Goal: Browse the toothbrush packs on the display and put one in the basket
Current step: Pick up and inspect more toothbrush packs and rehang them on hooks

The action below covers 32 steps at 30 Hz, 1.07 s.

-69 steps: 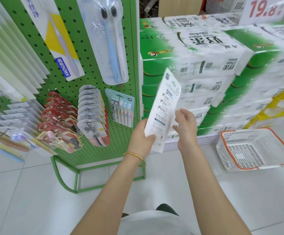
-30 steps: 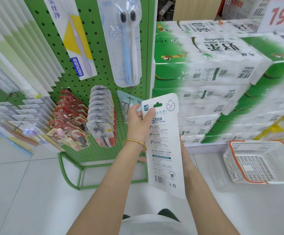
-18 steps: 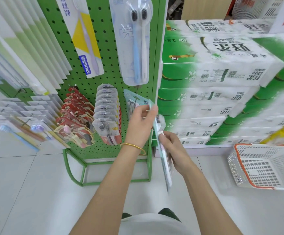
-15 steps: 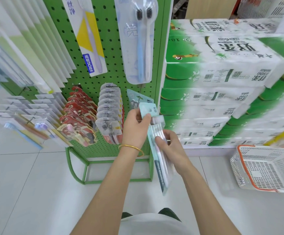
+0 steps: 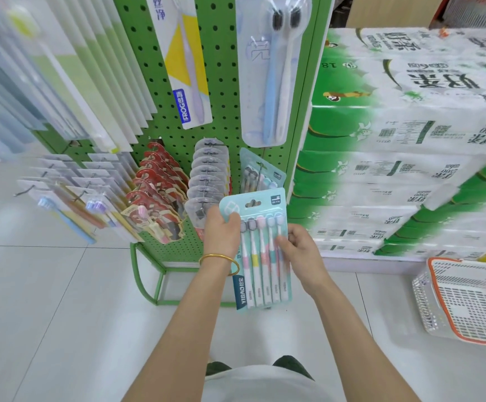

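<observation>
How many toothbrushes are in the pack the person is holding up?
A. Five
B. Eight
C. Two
A: five brush heads sit side by side behind the clear front of the toothbrush pack, which the left hand grips at its top corner and the right hand pinches at its right edge.

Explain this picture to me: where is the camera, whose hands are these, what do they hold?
No machine here: a person wears one wide-angle camera on the head, looking forward and down, so both arms enter from below. The left hand grips the upper left of a toothbrush pack holding five brushes; the right hand pinches its right side with its fingers. Behind hangs a green pegboard display of other packs, beside stacked tissue packs. A white basket with an orange rim sits on the floor at the right; the pack is not in it yet.
</observation>
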Each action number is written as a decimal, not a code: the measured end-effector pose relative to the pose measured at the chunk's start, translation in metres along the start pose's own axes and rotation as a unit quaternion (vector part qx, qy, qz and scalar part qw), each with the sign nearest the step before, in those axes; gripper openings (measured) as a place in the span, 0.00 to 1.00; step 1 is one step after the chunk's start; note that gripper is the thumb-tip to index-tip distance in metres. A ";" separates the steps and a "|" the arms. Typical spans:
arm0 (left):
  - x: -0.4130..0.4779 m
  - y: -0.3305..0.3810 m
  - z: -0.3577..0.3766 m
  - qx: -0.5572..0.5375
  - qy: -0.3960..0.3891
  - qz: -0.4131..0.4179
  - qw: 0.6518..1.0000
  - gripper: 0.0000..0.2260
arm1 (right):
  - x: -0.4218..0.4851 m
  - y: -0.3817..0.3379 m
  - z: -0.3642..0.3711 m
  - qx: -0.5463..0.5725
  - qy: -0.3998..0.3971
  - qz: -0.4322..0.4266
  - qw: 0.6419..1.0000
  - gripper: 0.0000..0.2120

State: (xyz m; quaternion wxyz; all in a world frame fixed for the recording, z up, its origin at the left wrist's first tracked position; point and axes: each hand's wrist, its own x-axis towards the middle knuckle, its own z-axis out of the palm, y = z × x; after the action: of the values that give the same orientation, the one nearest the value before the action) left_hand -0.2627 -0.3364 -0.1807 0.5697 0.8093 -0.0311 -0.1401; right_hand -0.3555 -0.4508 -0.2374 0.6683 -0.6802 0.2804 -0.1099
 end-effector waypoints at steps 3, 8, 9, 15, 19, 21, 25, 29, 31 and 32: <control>0.002 -0.007 0.001 0.029 0.007 0.026 0.999 0.07 | 0.002 0.006 0.001 -0.001 -0.008 0.012 1.000 0.04; 0.003 -0.016 0.000 0.121 0.042 0.087 0.988 0.14 | 0.005 0.014 0.002 0.002 -0.008 0.018 1.000 0.04; 0.002 -0.015 0.000 0.140 0.048 0.098 0.984 0.17 | 0.006 0.015 0.002 0.004 -0.005 0.017 1.000 0.04; -0.007 -0.012 -0.001 0.170 0.079 0.148 0.971 0.22 | 0.021 0.016 0.003 -0.022 0.017 0.006 1.000 0.07; -0.007 -0.016 -0.003 0.152 0.085 0.171 0.970 0.22 | 0.043 0.012 0.003 -0.043 0.048 -0.002 0.998 0.08; -0.008 -0.017 -0.005 0.148 0.082 0.182 0.969 0.23 | 0.055 0.009 0.004 -0.055 0.062 -0.003 0.997 0.04; -0.008 -0.019 -0.007 0.142 0.088 0.204 0.965 0.23 | 0.075 0.002 0.006 -0.073 0.088 -0.023 0.993 0.03; -0.008 -0.018 -0.010 0.136 0.087 0.210 0.964 0.22 | 0.088 -0.004 0.008 -0.074 0.100 -0.028 0.992 0.04; -0.008 -0.018 -0.012 0.133 0.084 0.210 0.965 0.23 | 0.093 -0.004 0.009 -0.081 0.104 -0.027 0.991 0.04; -0.007 -0.019 -0.013 0.132 0.085 0.211 0.965 0.23 | 0.095 -0.004 0.009 -0.083 0.103 -0.025 0.991 0.04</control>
State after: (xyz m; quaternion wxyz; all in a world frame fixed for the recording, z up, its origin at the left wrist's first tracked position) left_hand -0.2683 -0.3164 -0.1933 0.4754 0.8612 -0.1702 0.0579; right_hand -0.2720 -0.4934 -0.2560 0.5741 -0.7251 0.3388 -0.1729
